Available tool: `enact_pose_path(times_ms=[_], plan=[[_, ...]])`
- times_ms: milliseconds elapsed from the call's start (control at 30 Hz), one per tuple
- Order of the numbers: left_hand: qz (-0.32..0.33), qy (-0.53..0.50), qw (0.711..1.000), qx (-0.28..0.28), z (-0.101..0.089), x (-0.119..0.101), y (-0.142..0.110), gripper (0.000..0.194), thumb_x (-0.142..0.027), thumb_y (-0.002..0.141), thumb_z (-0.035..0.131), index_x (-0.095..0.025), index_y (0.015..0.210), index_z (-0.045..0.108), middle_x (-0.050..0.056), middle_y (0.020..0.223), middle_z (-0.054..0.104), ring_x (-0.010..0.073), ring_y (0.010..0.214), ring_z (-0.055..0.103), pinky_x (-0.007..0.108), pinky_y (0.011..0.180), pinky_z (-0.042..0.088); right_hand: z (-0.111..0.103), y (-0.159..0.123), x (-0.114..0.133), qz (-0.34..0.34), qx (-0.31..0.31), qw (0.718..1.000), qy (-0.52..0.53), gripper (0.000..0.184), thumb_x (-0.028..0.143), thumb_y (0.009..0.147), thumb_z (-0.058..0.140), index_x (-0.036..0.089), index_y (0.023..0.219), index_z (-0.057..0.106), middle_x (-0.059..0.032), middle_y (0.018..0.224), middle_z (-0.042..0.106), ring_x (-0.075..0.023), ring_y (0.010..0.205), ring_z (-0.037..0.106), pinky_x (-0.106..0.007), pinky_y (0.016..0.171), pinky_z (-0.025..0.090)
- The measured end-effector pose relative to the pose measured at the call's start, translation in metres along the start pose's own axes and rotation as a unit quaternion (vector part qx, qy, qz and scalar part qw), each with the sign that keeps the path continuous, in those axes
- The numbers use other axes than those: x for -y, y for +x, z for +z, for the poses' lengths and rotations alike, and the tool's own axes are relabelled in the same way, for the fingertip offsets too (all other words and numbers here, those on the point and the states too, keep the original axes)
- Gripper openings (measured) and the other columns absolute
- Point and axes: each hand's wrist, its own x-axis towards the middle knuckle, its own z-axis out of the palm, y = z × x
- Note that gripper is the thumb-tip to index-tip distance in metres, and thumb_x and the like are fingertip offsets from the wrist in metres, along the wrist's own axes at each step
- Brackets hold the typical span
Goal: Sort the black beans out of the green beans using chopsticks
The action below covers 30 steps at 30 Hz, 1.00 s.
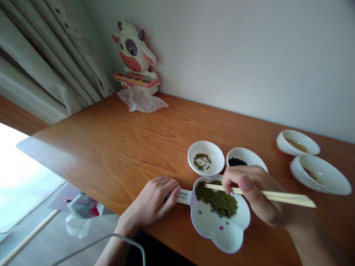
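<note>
My left hand (155,199) is closed round the handle of a white flower-shaped dish (230,236) with a purple rim and a printed label (184,196). Green mung beans (219,199) lie heaped in its upper part. My right hand (257,192) grips a pair of pale wooden chopsticks (288,197), whose tips touch the beans. Just behind the dish stands a white bowl (219,159) with some green beans on its bottom. Beside it, partly hidden by my right hand, is a second white bowl (255,157) with black beans (236,162).
Two more white bowls (313,146) (332,173) with small contents stand at the right. A cow-shaped toy keyboard (135,55) and a crumpled clear plastic bag (142,101) sit at the back left. A cable (122,236) crosses near my left forearm. The wall borders the wooden table (119,140).
</note>
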Motion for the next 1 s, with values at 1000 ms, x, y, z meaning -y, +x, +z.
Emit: enact_pose_path(times_ms=[1000], plan=[[0.0,-0.004,1.0,0.004,0.0005,0.0015,0.0006,0.032,-0.033,0.112,0.034,-0.021,0.088,0.054,0.003,0.087,0.062,0.0182,0.077,0.056,0.031,0.076,0.044,0.0003,0.0028,0.0001,0.003,0.011,1.0,0.003,0.057,0.054,0.111,0.024,0.019,0.079,0.056,-0.0016,0.072,0.056,-0.0142,0.063,0.048,-0.031,0.062,0.034]])
